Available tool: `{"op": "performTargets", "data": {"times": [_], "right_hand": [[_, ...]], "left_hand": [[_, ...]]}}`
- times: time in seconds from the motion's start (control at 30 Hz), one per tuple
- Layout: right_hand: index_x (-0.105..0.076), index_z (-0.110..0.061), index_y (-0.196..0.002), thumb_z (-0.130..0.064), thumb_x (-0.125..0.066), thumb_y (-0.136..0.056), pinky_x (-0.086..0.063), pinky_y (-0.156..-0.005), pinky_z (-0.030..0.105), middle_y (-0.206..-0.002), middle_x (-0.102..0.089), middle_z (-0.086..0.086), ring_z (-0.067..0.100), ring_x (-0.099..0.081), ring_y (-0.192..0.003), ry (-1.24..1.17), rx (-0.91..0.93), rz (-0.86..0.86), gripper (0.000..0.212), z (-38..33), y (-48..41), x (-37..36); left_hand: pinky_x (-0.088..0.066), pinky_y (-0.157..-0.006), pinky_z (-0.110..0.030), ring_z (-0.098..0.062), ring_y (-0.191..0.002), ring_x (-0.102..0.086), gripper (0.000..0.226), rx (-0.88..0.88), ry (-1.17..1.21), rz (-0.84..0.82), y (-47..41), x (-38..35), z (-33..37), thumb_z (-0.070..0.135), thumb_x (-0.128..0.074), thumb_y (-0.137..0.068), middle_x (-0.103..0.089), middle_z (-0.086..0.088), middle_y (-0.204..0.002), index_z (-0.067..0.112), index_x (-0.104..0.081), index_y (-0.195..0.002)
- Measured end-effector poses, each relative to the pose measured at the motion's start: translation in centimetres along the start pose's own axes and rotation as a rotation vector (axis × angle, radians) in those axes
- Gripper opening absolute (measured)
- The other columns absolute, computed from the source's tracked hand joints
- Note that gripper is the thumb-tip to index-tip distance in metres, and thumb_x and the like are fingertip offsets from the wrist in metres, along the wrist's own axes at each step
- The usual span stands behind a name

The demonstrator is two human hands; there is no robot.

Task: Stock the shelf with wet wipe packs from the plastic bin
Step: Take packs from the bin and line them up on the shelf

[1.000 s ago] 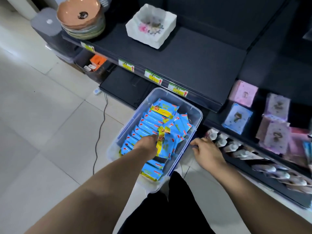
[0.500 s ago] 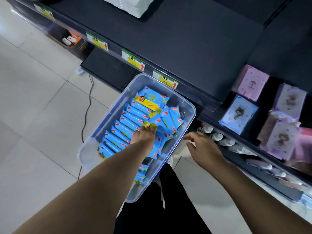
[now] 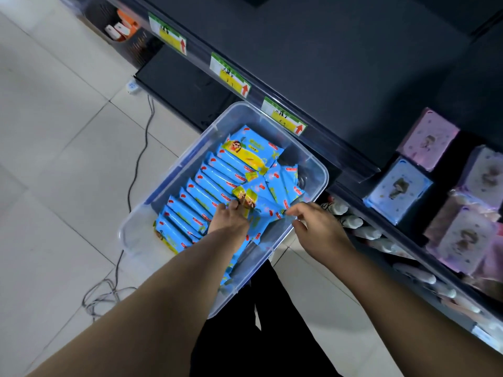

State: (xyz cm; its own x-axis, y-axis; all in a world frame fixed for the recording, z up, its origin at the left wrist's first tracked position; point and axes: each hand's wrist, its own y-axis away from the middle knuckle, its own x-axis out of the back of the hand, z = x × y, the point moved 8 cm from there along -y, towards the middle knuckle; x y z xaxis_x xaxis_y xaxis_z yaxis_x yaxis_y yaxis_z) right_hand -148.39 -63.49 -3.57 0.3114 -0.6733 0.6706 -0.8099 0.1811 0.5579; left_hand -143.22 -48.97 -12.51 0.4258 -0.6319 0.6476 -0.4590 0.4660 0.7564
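Below the bare dark shelf (image 3: 340, 50) with its yellow price tags (image 3: 284, 119), the clear plastic bin (image 3: 307, 161) sits on the tiled floor (image 3: 54, 131), rows of blue wet wipe packs (image 3: 215, 180) inside, where the left hand (image 3: 228, 220) and right hand (image 3: 318, 229) pinch one lifted pack (image 3: 261, 205) at opposite ends.

A shop; price labels (image 3: 230, 74) edge the stocked shelf (image 3: 340, 63).

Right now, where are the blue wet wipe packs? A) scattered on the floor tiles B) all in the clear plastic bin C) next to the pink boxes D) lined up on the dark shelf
B: the blue wet wipe packs all sit inside the clear plastic bin, where both the left hand and right hand reach; the dark shelf above holds none.
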Motion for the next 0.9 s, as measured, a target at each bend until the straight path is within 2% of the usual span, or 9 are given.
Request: {"op": "performTargets", "data": {"times": [0.07, 0.17, 0.27, 0.37, 0.43, 0.5, 0.67, 0.8, 0.9], "right_hand": [[-0.059, -0.021, -0.115, -0.015, -0.048, -0.094, -0.043, -0.092, 0.033, -0.116, -0.057, -0.002, 0.018, -0.053, -0.111, 0.017, 0.011, -0.012, 0.025, -0.3, -0.2, -0.2], [-0.059, -0.022, -0.115, -0.017, -0.048, -0.094, -0.044, -0.090, 0.033, -0.115, -0.058, -0.002, 0.018, -0.054, -0.110, 0.039, 0.038, -0.011, 0.024, -0.8, -0.6, -0.6], [-0.060, -0.022, -0.113, -0.017, -0.048, -0.094, -0.046, -0.091, 0.035, -0.115, -0.060, -0.002, 0.017, -0.056, -0.109, 0.038, 0.054, 0.002, 0.023, -1.2, -1.1, -1.0], [-0.062, -0.021, -0.111, -0.015, -0.049, -0.094, -0.047, -0.091, 0.035, -0.112, -0.061, -0.001, 0.017, -0.057, -0.108, 0.024, 0.068, 0.018, 0.022, -1.6, -1.7, -1.6], [-0.062, -0.021, -0.111, -0.014, -0.049, -0.093, -0.046, -0.091, 0.034, -0.112, -0.062, -0.002, 0.016, -0.058, -0.108, 0.018, 0.067, 0.007, 0.023, -1.7, -2.0, -2.2], [-0.062, -0.021, -0.111, -0.015, -0.049, -0.094, -0.046, -0.093, 0.036, -0.114, -0.062, -0.001, 0.017, -0.057, -0.110, 0.018, 0.052, -0.025, 0.023, -1.8, -2.1, -3.3], [-0.061, -0.021, -0.112, -0.014, -0.048, -0.093, -0.046, -0.093, 0.038, -0.116, -0.060, 0.000, 0.020, -0.056, -0.111, 0.004, 0.046, -0.116, 0.024, -3.3, -2.1, -5.7], [-0.060, -0.022, -0.113, -0.015, -0.047, -0.094, -0.046, -0.091, 0.035, -0.116, -0.058, -0.001, 0.019, -0.056, -0.108, 0.034, 0.065, -0.136, 0.023, -4.3, -2.1, -6.5], [-0.059, -0.022, -0.114, -0.016, -0.047, -0.094, -0.047, -0.090, 0.035, -0.118, -0.057, 0.000, 0.019, -0.055, -0.109, 0.051, 0.058, -0.151, 0.024, -4.4, -2.1, -7.2]], "left_hand": [[-0.034, -0.096, -0.039, -0.027, -0.128, -0.029, 0.054, -0.049, 0.000, -0.013, 0.7, -1.5, 0.4, 0.016, -0.065, -0.085, -0.033, -0.003, -0.144, 0.022, -0.047, -0.136], [-0.035, -0.100, -0.039, -0.026, -0.131, -0.028, 0.068, -0.181, 0.059, 0.132, 1.4, -1.8, 1.1, 0.010, -0.057, -0.088, -0.032, -0.001, -0.147, 0.019, -0.026, -0.147], [-0.036, -0.099, -0.038, -0.025, -0.124, -0.035, 0.065, -0.215, 0.093, 0.159, 0.5, -1.3, 1.0, 0.006, -0.057, -0.087, -0.046, -0.001, -0.136, 0.019, -0.030, -0.145], [-0.042, -0.092, -0.039, -0.030, -0.112, -0.045, 0.056, -0.077, 0.286, 0.148, -0.3, -1.1, -0.8, 0.001, -0.049, -0.088, -0.051, -0.006, -0.121, 0.024, -0.038, -0.139], [-0.049, -0.084, -0.039, -0.029, -0.101, -0.054, 0.041, 0.092, 0.518, 0.139, 0.1, -1.8, -3.0, 0.000, -0.046, -0.088, -0.052, -0.008, -0.113, 0.025, -0.053, -0.120], [-0.052, -0.077, -0.038, -0.027, -0.093, -0.059, 0.030, 0.186, 0.661, 0.114, 1.1, -3.2, -5.2, 0.003, -0.045, -0.089, -0.057, -0.005, -0.105, 0.026, -0.058, -0.104], [-0.047, -0.083, -0.031, -0.020, -0.107, -0.055, 0.019, 0.037, 0.500, -0.052, 3.5, -6.0, -7.3, 0.027, -0.059, -0.091, -0.055, 0.002, -0.112, 0.032, -0.064, -0.109], [-0.043, -0.090, -0.032, -0.023, -0.114, -0.051, 0.026, -0.019, 0.360, -0.043, 4.3, -6.5, -7.1, 0.031, -0.054, -0.095, -0.051, -0.002, -0.120, 0.030, -0.061, -0.120], [-0.045, -0.090, -0.033, -0.024, -0.116, -0.049, 0.025, -0.093, 0.293, 0.014, 4.4, -6.7, -6.3, 0.029, -0.054, -0.094, -0.055, -0.001, -0.117, 0.024, -0.060, -0.118]]}}
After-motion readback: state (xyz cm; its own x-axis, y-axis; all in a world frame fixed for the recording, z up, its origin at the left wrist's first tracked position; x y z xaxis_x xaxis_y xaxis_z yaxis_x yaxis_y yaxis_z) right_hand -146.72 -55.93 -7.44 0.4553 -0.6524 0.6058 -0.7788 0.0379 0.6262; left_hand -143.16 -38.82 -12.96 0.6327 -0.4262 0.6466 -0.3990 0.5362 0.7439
